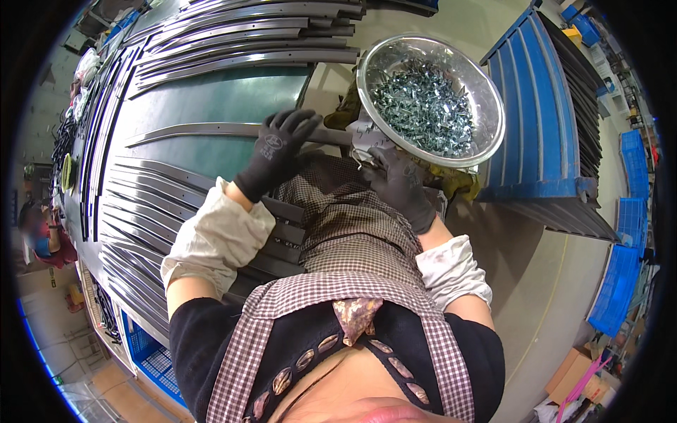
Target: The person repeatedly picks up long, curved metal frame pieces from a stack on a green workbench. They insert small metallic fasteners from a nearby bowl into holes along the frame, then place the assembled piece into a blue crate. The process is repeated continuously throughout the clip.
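Note:
My left hand (277, 149), in a black glove, rests with spread fingers on a long dark metal strip (190, 131) that lies across the green table (233, 92). In its own black glove, my right hand (398, 185) pinches a small metal part at the strip's right end, just under the rim of a round steel bowl (486, 88). Several small silver metal clips (423, 106) fill the bowl. A checked apron covers my lap below both hands.
Many more dark curved strips lie stacked at the table's back (247, 32) and along its left side (141, 211). Blue plastic crates (536, 106) stand at the right, more blue crates (620, 282) further right. A person (42, 236) sits far left.

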Tool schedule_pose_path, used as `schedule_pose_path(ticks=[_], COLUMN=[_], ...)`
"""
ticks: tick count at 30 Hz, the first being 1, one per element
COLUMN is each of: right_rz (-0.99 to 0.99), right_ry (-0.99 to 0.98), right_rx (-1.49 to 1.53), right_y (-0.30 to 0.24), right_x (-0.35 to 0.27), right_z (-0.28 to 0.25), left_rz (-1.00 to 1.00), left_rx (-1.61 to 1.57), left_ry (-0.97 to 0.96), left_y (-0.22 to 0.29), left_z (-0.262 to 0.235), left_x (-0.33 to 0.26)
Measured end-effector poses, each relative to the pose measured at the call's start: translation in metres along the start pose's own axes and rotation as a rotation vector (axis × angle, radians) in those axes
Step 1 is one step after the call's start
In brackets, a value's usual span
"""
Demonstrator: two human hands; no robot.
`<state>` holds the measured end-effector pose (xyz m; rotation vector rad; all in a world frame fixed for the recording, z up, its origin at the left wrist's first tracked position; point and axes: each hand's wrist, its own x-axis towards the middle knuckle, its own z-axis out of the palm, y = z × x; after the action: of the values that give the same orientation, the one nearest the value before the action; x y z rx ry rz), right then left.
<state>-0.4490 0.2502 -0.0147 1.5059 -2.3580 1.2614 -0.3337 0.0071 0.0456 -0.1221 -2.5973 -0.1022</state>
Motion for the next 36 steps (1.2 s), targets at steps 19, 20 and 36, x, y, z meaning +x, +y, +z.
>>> schedule_pose_path(ticks=[19,20,36], right_rz=[0.052,0.058,0.079], right_ry=[-0.043,-0.061,-0.248], right_rx=[0.144,0.109,0.115], right_y=[0.02,0.018,0.017], right_x=[0.019,0.014,-0.007], right_z=[0.023,0.019,-0.009], left_rz=[-0.02,-0.026,-0.04], left_rx=[-0.349,-0.349,-0.365], left_ry=[-0.302,-0.301,-0.293], left_y=[-0.023,-0.023,-0.025], left_z=[0.027,0.028,0.029], left_x=[-0.02,-0.022,-0.029])
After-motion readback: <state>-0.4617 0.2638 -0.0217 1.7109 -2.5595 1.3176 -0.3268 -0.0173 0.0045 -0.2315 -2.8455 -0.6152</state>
